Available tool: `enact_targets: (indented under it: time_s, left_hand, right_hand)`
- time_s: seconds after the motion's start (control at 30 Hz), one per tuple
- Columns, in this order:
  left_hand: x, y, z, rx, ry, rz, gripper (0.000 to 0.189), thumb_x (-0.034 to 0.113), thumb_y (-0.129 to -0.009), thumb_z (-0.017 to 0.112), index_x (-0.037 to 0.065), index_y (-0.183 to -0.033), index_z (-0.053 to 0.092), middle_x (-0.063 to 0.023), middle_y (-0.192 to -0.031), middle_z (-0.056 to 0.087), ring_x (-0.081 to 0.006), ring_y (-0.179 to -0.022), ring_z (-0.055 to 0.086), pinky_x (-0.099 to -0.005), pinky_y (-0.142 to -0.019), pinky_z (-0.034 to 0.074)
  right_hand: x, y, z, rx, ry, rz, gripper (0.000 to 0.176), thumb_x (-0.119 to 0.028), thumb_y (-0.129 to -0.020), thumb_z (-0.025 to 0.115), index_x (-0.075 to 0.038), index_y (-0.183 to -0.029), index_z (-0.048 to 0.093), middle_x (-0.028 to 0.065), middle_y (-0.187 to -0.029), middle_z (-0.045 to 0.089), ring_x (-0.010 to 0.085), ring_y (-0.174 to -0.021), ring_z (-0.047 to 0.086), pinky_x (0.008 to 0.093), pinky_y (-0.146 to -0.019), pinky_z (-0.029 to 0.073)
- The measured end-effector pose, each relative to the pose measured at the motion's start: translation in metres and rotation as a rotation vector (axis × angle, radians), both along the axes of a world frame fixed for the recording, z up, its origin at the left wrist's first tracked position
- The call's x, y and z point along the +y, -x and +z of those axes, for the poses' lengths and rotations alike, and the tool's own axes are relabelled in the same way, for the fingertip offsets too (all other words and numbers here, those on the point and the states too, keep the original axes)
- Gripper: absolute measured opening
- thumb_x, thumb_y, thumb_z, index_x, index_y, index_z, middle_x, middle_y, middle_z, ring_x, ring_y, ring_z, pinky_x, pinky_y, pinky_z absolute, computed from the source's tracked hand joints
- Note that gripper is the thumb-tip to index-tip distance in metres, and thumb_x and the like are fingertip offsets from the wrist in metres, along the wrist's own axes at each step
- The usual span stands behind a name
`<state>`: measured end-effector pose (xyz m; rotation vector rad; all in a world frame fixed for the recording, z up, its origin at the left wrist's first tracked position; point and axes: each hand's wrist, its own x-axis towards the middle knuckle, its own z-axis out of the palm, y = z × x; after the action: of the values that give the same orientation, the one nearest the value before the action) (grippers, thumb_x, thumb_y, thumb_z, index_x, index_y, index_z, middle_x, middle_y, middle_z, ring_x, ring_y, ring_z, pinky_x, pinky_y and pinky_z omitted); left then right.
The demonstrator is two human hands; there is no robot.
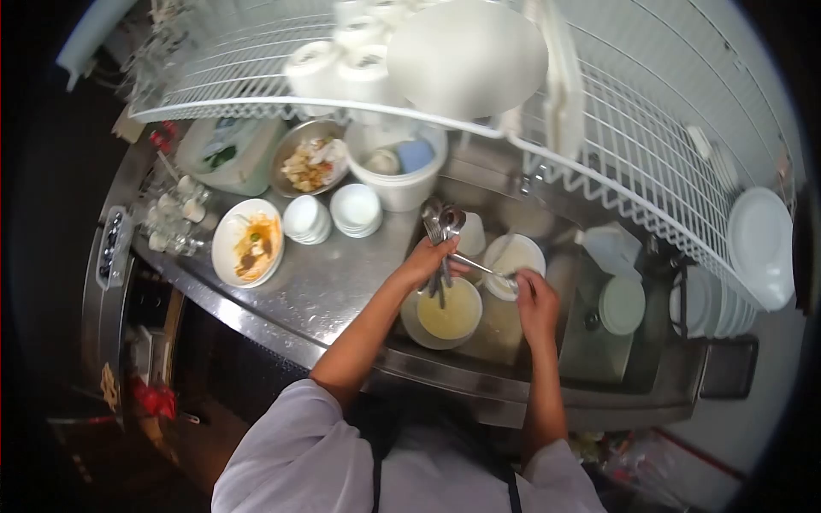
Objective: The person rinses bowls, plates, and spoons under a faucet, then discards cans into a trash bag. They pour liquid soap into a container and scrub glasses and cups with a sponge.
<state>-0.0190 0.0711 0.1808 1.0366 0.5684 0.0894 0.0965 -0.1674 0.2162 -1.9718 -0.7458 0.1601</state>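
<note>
My left hand (430, 262) is closed around a bunch of spoons and forks (450, 224), their heads pointing up and away from me. From the bunch, a slim metal utensil (475, 265) slants to the right, and my right hand (537, 303) pinches its far end. Both hands are over the left sink basin (499, 335). Below my left hand stands a bowl of cloudy yellowish liquid (449, 309). A white bowl (516, 256) lies behind the slanting utensil, beside a whitish container (469, 231).
The right basin holds pale round plates (622, 305) and a translucent plastic jug (611, 246). On the left counter are a food-smeared bowl (224, 244), stacked small bowls (306, 219), a metal bowl of scraps (298, 188) and a white bucket (402, 192). A wire rack (616, 175) hangs overhead.
</note>
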Motion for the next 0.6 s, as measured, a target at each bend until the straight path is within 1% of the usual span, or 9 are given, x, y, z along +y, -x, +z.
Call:
enact_targets:
  time_s: [0.03,0.17,0.2,0.27,0.33,0.4,0.47,0.53,0.6]
  left_hand:
    - [-0.003,-0.007,-0.013,0.045,-0.073,-0.096,0.041,0.041,-0.103,0.058,0.0,-0.101,0.056,-0.0245,-0.099,0.074,-0.0281,-0.082,0.075,-0.0402,-0.073,0.06]
    - [-0.03,-0.031,-0.035,0.086,-0.377,-0.372,0.045,0.045,-0.104,0.056,-0.001,-0.106,0.056,-0.0202,-0.094,0.074,-0.0245,-0.081,0.074,-0.0379,-0.071,0.059]
    - [-0.045,-0.036,-0.059,-0.04,-0.155,-0.299,0.044,0.046,-0.104,0.056,0.002,-0.102,0.059,-0.0117,-0.081,0.07,-0.0218,-0.073,0.071,-0.0358,-0.067,0.059]
    - [-0.068,-0.044,-0.065,0.017,-0.014,-0.202,0.043,0.047,-0.103,0.057,0.003,-0.103,0.058,-0.0087,-0.073,0.065,-0.0204,-0.065,0.068,-0.0337,-0.06,0.056]
    - [-0.083,-0.051,-0.059,0.07,0.12,-0.11,0.036,0.041,-0.102,0.06,0.006,-0.1,0.057,-0.0057,-0.069,0.058,-0.0195,-0.057,0.063,-0.0333,-0.051,0.052]
    - [-0.09,-0.064,-0.092,-0.006,0.108,-0.051,0.028,0.034,-0.101,0.061,0.006,-0.098,0.056,-0.0045,-0.068,0.057,-0.0179,-0.053,0.059,-0.0327,-0.049,0.049]
    - [-0.09,-0.068,-0.086,-0.013,0.188,-0.029,0.016,0.021,-0.096,0.062,0.006,-0.093,0.057,-0.0016,-0.064,0.052,-0.0146,-0.048,0.052,-0.0304,-0.046,0.045]
    - [-0.076,-0.074,-0.103,0.08,0.155,-0.11,0.014,0.018,-0.093,0.064,0.006,-0.092,0.057,-0.0017,-0.062,0.052,-0.0132,-0.048,0.052,-0.0296,-0.046,0.044]
    - [-0.069,-0.078,-0.111,0.15,0.09,-0.185,0.013,0.016,-0.091,0.065,0.005,-0.09,0.057,-0.0025,-0.062,0.054,-0.0129,-0.049,0.053,-0.0295,-0.045,0.044]
  right_hand:
    - [0.01,-0.011,0.015,-0.053,0.036,0.007,0.016,-0.014,-0.096,0.067,-0.002,-0.105,0.072,0.0194,-0.096,0.073,0.036,-0.087,0.072,0.0392,-0.076,0.055]
    - [0.052,-0.06,0.011,-0.146,0.053,0.058,0.013,-0.016,-0.092,0.069,-0.006,-0.1,0.071,0.0157,-0.092,0.074,0.0355,-0.083,0.072,0.0423,-0.071,0.054]
    - [0.061,-0.069,-0.005,-0.129,0.042,0.058,0.013,-0.017,-0.092,0.069,-0.007,-0.099,0.07,0.0154,-0.091,0.074,0.0357,-0.082,0.072,0.0433,-0.071,0.054]
    - [0.075,-0.073,-0.039,-0.067,0.109,0.004,0.018,-0.025,-0.095,0.065,-0.011,-0.106,0.069,0.0184,-0.092,0.073,0.0402,-0.086,0.07,0.0478,-0.071,0.053]
    - [0.082,-0.071,-0.088,-0.111,0.172,-0.027,0.028,-0.031,-0.102,0.057,-0.006,-0.105,0.069,0.0129,-0.094,0.074,0.031,-0.083,0.072,0.0399,-0.071,0.054]
    - [0.09,-0.06,-0.113,0.332,-0.033,-0.089,0.033,-0.036,-0.102,0.057,-0.005,-0.108,0.068,0.0111,-0.097,0.073,0.0285,-0.083,0.071,0.0385,-0.071,0.054]
    - [0.094,-0.044,-0.112,0.712,-0.242,-0.112,0.037,-0.041,-0.102,0.058,-0.005,-0.11,0.067,0.0098,-0.1,0.07,0.0257,-0.083,0.07,0.0373,-0.07,0.054]
    - [0.093,-0.029,-0.088,1.028,-0.457,-0.106,0.042,-0.045,-0.101,0.059,-0.005,-0.113,0.066,0.0089,-0.102,0.068,0.0226,-0.082,0.068,0.0363,-0.069,0.053]
    - [0.091,-0.034,-0.106,0.971,-0.437,-0.093,0.047,-0.045,-0.099,0.064,-0.002,-0.115,0.065,0.0098,-0.1,0.067,0.0234,-0.08,0.068,0.0359,-0.071,0.054]
